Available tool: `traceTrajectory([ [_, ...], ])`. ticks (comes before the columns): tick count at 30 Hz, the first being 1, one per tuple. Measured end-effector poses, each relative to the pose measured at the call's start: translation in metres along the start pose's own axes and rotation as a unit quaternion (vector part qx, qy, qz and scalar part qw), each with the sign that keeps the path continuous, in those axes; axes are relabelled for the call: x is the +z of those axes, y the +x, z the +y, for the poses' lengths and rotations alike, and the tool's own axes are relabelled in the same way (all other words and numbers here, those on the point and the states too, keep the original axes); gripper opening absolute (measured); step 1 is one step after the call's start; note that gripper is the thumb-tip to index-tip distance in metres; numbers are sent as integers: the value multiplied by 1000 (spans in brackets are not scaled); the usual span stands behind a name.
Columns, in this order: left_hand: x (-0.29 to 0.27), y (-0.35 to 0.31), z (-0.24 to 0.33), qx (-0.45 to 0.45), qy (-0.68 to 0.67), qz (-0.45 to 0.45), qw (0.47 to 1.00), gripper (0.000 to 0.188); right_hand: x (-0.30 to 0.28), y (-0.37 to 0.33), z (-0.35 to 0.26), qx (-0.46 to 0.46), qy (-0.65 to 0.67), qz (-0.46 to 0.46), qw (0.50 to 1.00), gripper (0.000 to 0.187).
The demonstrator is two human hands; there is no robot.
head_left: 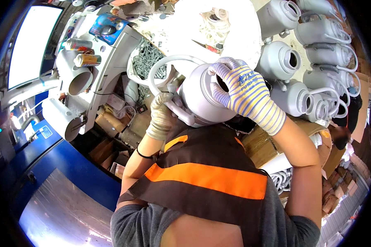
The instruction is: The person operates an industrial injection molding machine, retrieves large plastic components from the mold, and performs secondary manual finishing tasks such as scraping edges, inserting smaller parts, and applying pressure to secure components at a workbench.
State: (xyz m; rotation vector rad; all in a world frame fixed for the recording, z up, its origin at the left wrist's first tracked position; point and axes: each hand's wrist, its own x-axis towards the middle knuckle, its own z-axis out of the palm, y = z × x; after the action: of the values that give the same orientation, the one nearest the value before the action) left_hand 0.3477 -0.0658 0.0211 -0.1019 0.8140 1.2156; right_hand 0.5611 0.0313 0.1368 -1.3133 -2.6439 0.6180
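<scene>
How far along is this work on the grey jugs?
Done, apparently: a stack of grey jugs with hoop handles fitted lies at right. In hand: the right hand grips one jug while the left hand works its white handle. How many remain cannot be told.

A smooth grey plastic jug (202, 96) with a soft satin sheen is gripped by both hands. The right hand (245, 92) is covered by a knitted cloth glove, white with blue and yellow stripes; a plainer, grubby beige knit is worn on the left hand (160, 115). The same matt grey plastic is seen on the row of jugs (313, 61) toward the right edge. A pile of dull metal chain (146, 61) is heaped in a white tub. Rough brown cardboard boxes (268, 142) are stacked below. The vest (210, 177) looks like woven fabric, dark with matt orange bands. Glossy blue painted metal is shown on the machine (57, 164) at the left.
</scene>
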Motion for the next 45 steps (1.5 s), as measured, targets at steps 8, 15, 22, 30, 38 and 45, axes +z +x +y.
traceTrajectory([
  [8, 1, 13, -4, 79, 158, -18, 984, 17, -1, -3, -8, 43, 42, -41, 997, 35],
  [15, 52, 32, 5, 137, 296, 13, 945, 44, -27, -9, 12, 13, 45, 54, 997, 35],
  [22, -24, 56, 48, 399, 675, -23, 620, 39, -250, -57, 73, 106, -25, 401, 909, 32],
  [30, 2, -31, 92, 72, 620, -19, 781, 22, -251, -96, 234, 303, -297, 357, 832, 46],
  [38, -271, -196, 278, 303, 611, 306, 664, 21, -173, 29, 235, 460, -223, 195, 837, 58],
  [45, -333, -429, 429, 509, 352, 469, 630, 46, -43, 18, 391, 170, -494, -138, 842, 45],
])
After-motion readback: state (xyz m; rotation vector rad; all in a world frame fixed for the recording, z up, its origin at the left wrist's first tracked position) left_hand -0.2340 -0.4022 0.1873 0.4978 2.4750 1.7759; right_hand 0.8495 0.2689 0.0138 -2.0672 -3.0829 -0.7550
